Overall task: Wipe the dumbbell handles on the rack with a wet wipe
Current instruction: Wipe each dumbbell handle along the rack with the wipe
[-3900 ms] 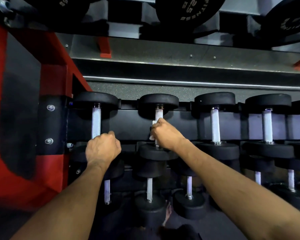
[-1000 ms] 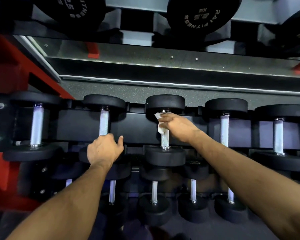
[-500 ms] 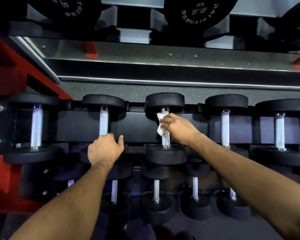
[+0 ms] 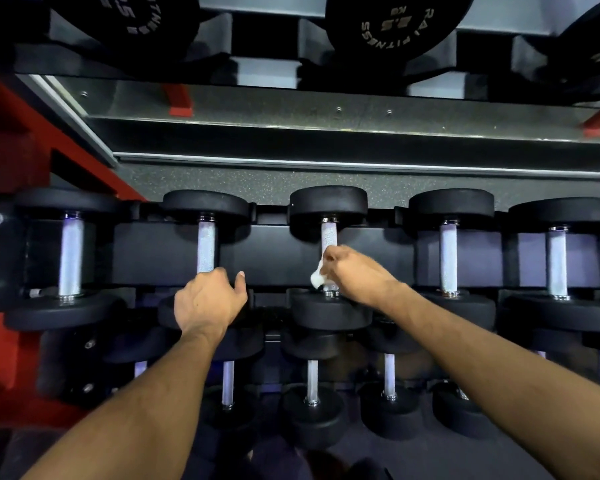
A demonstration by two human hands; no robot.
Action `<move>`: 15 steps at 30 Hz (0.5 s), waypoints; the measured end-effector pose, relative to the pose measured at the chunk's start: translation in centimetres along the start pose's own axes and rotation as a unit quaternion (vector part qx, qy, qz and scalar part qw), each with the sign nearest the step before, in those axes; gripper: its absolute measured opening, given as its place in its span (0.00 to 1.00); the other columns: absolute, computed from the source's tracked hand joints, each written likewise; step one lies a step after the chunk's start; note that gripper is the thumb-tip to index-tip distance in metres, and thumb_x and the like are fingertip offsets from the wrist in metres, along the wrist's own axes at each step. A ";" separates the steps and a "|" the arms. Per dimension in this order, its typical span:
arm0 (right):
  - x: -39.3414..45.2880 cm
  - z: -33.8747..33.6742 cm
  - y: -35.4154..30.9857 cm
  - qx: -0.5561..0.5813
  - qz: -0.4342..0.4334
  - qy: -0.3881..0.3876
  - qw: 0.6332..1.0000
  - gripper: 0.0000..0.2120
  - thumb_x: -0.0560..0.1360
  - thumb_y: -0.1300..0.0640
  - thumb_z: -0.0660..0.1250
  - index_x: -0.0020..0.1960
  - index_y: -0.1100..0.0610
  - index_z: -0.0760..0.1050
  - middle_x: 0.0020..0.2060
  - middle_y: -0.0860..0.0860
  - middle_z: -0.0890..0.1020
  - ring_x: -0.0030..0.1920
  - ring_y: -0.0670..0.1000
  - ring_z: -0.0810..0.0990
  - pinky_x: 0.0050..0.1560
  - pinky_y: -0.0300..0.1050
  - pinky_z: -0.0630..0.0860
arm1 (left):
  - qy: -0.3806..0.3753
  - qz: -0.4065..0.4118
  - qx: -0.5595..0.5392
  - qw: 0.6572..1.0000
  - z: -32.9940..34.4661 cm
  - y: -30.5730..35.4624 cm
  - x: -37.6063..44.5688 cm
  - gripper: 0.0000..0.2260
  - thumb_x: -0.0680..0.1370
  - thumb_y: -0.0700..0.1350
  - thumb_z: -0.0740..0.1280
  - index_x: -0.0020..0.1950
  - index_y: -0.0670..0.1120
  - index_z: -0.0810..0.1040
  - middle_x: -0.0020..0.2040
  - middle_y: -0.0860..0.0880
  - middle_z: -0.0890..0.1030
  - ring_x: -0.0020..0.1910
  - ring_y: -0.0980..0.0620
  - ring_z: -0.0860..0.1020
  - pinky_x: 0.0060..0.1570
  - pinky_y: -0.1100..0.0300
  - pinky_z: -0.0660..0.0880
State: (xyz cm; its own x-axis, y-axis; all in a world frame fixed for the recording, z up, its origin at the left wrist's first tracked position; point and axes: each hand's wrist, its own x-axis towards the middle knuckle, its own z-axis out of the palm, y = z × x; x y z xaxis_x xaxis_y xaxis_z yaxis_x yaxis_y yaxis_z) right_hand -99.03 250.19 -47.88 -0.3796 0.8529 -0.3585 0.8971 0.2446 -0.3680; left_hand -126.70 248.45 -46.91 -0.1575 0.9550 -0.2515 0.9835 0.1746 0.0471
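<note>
Across the top, two black weight plates: one at left (image 4: 125, 26), one at centre (image 4: 395, 26) lettered in white, "FITNESS" and "2.5 KG" legible. Below these, a grey metal beam (image 4: 326, 109) studded with small bolts, with red brackets (image 4: 179, 100) at its upper edge. Beneath, speckled grey flooring (image 4: 257, 183). At far left, a red frame post (image 4: 4, 161).

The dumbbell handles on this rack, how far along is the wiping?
Nothing can be confirmed as done: no handle shows visible wetness. In hand: the right hand pinches the wet wipe at the near end of the third dumbbell handle in the top row. The left hand grips the second handle, bare. Likely left: the two handles to the right and the lower row.
</note>
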 end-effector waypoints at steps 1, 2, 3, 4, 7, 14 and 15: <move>-0.3 0.4 -0.2 0.019 0.000 -0.015 1.000 0.09 0.75 0.60 0.65 0.54 0.53 0.78 0.53 0.48 0.77 0.54 0.53 0.77 0.52 0.47 0.75 | 0.000 0.000 0.000 1.000 0.0 0.0 0.0 0.21 0.79 0.63 0.58 0.45 0.49 0.81 0.39 0.47 0.82 0.42 0.41 0.81 0.41 0.53 0.74; -0.2 0.6 0.0 0.032 0.003 -0.021 0.999 0.10 0.74 0.61 0.67 0.54 0.53 0.78 0.52 0.47 0.77 0.53 0.53 0.79 0.52 0.45 0.76 | 0.000 -0.001 0.000 1.000 0.0 0.0 0.0 0.21 0.79 0.63 0.58 0.45 0.49 0.81 0.40 0.47 0.82 0.42 0.41 0.81 0.41 0.53 0.74; 0.0 0.5 0.1 0.040 0.006 -0.014 0.999 0.11 0.73 0.62 0.68 0.54 0.53 0.79 0.52 0.47 0.78 0.53 0.53 0.79 0.52 0.45 0.76 | 0.001 -0.001 0.001 1.000 0.0 0.0 0.0 0.21 0.79 0.63 0.57 0.45 0.48 0.81 0.39 0.47 0.82 0.41 0.41 0.81 0.41 0.53 0.74; 0.5 0.0 0.2 0.047 0.010 0.005 0.999 0.11 0.74 0.63 0.68 0.55 0.54 0.80 0.54 0.49 0.78 0.53 0.53 0.79 0.53 0.46 0.76 | 0.003 0.000 0.003 1.000 0.1 0.0 0.0 0.21 0.79 0.63 0.57 0.44 0.48 0.81 0.39 0.47 0.82 0.41 0.41 0.81 0.40 0.53 0.74; 2.1 -1.6 0.2 0.061 0.041 0.100 0.992 0.10 0.77 0.62 0.66 0.56 0.55 0.81 0.56 0.51 0.76 0.51 0.54 0.79 0.55 0.48 0.77 | 0.004 0.000 0.005 1.000 0.1 0.0 -0.1 0.21 0.79 0.63 0.57 0.44 0.48 0.81 0.39 0.47 0.82 0.40 0.41 0.81 0.40 0.54 0.74; -1.1 0.8 -1.0 0.107 0.093 0.092 0.986 0.08 0.71 0.65 0.68 0.48 0.56 0.81 0.46 0.54 0.79 0.48 0.57 0.80 0.51 0.45 0.76 | 0.007 0.000 0.003 1.000 -0.1 0.2 -0.1 0.21 0.79 0.62 0.58 0.44 0.48 0.81 0.40 0.46 0.82 0.42 0.40 0.81 0.41 0.53 0.73; -1.5 1.1 -1.1 0.117 0.103 0.077 0.985 0.08 0.70 0.65 0.68 0.46 0.56 0.82 0.45 0.54 0.81 0.48 0.56 0.80 0.51 0.44 0.75 | 0.008 0.001 0.005 1.000 -0.1 0.1 -0.1 0.21 0.79 0.62 0.58 0.44 0.48 0.81 0.40 0.46 0.82 0.42 0.40 0.81 0.41 0.53 0.73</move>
State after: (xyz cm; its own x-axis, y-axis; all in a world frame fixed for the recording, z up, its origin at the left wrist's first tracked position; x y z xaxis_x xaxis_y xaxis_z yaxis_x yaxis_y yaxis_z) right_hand -99.73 248.12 -47.87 -0.1398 0.9377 -0.3180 0.8678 -0.0387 -0.4954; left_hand -126.55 248.36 -46.80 -0.1579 0.9591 -0.2350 0.9844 0.1715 0.0382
